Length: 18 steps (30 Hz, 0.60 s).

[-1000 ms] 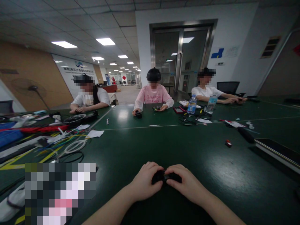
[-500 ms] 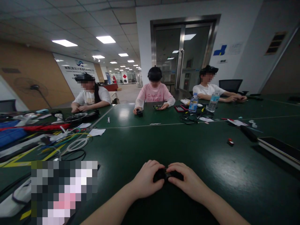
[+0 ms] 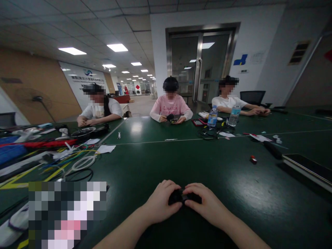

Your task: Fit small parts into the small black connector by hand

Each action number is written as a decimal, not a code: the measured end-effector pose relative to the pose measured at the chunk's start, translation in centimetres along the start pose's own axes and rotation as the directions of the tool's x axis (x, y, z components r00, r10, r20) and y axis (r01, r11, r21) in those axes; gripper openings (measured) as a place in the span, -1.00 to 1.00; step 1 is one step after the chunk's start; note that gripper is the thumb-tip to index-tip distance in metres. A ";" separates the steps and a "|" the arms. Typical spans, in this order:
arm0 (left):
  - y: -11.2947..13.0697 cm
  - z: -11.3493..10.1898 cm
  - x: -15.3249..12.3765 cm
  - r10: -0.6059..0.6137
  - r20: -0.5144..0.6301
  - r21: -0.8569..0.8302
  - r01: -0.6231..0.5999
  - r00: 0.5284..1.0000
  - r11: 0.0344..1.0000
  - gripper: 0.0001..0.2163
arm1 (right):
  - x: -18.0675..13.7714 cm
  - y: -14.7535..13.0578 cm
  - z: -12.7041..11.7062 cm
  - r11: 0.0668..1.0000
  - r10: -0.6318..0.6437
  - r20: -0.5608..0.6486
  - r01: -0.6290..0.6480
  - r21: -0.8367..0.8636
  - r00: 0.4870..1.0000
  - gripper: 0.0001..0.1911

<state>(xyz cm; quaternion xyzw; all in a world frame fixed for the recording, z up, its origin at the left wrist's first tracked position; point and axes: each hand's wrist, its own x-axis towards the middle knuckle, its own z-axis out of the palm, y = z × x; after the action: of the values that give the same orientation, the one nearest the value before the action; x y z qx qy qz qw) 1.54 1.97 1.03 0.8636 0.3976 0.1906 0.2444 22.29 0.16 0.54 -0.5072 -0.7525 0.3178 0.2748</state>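
Observation:
Low in the middle of the head view, both hands grip a small black object (image 3: 183, 197) close above or on the green table (image 3: 145, 162). My left hand (image 3: 162, 204) curls thumb and fingers around its left part. From the other side, my right hand (image 3: 207, 204) pinches its right part. The fingers cover much of the black object, so its exact kind cannot be made out.
Cables (image 3: 84, 162) and a blurred-out patch (image 3: 70, 211) lie to the left. On the right are a tiny red object (image 3: 253, 159) and a phone-like slab (image 3: 308, 169). Bottles (image 3: 212, 116) stand farther back. Three people sit across, one in a pink shirt (image 3: 171, 105).
My hands stay on the black object with almost no movement. Across the table, the person in pink has lifted a black item and brought it to the other hand. The view tilts slightly.

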 end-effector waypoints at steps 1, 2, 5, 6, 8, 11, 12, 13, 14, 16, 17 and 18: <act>0.0 0.0 0.0 0.001 -0.005 -0.002 -0.001 1.000 1.000 -0.67 | 0.0 0.0 0.0 1.000 -0.003 -0.002 0.003 0.001 1.000 -0.76; 0.0 0.1 0.0 0.003 -0.010 -0.005 -0.003 1.000 1.000 -0.68 | 0.0 0.0 0.0 1.000 -0.004 -0.003 0.005 0.005 1.000 -0.77; 0.0 0.1 -0.1 0.007 -0.022 -0.013 -0.007 1.000 1.000 -0.70 | -0.1 -0.1 0.0 0.999 -0.004 -0.008 0.004 0.033 1.000 -0.77; 0.1 0.1 -0.1 0.004 -0.025 -0.016 -0.005 1.000 1.000 -0.70 | -0.1 -0.2 0.0 0.999 -0.004 -0.007 0.004 0.045 1.000 -0.77; 0.1 0.0 -0.2 -0.010 -0.023 -0.026 0.009 1.000 1.000 -0.71 | -0.2 -0.3 -0.1 0.998 0.000 -0.004 0.001 0.062 1.000 -0.77; 0.3 -0.1 -0.2 -0.051 -0.009 -0.044 0.050 0.999 0.998 -0.70 | -0.2 -0.4 -0.1 0.997 0.009 0.010 -0.010 0.075 1.000 -0.76; 0.4 -0.2 -0.2 -0.065 -0.005 -0.049 0.064 0.998 0.997 -0.69 | -0.2 -0.5 -0.1 0.997 0.011 0.012 -0.011 0.079 1.000 -0.76; 0.4 -0.2 -0.3 -0.076 -0.003 -0.054 0.076 0.997 0.996 -0.69 | -0.2 -0.5 -0.2 0.996 0.010 0.013 -0.011 0.083 1.000 -0.76; 0.5 -0.3 -0.3 -0.085 -0.001 -0.059 0.084 0.996 0.995 -0.68 | -0.2 -0.5 -0.2 0.996 0.009 0.012 -0.010 0.087 1.000 -0.76; 0.5 -0.3 -0.3 -0.095 0.004 -0.068 0.095 0.995 0.993 -0.67 | -0.2 -0.5 -0.2 0.996 0.010 0.006 -0.010 0.094 1.000 -0.77; 0.6 -0.3 -0.3 -0.099 0.006 -0.072 0.099 0.995 0.992 -0.67 | -0.2 -0.5 -0.2 0.995 0.011 0.003 -0.011 0.098 1.000 -0.77; 0.6 -0.3 -0.3 -0.101 0.007 -0.076 0.101 0.995 0.992 -0.67 | -0.2 -0.5 -0.2 0.995 0.013 -0.002 -0.013 0.101 1.000 -0.77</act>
<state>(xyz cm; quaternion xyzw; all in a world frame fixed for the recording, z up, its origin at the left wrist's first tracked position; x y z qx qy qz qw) 1.55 1.49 1.61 0.8326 0.4331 0.1918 0.2870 22.18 -0.16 1.03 -0.4979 -0.7318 0.3565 0.2992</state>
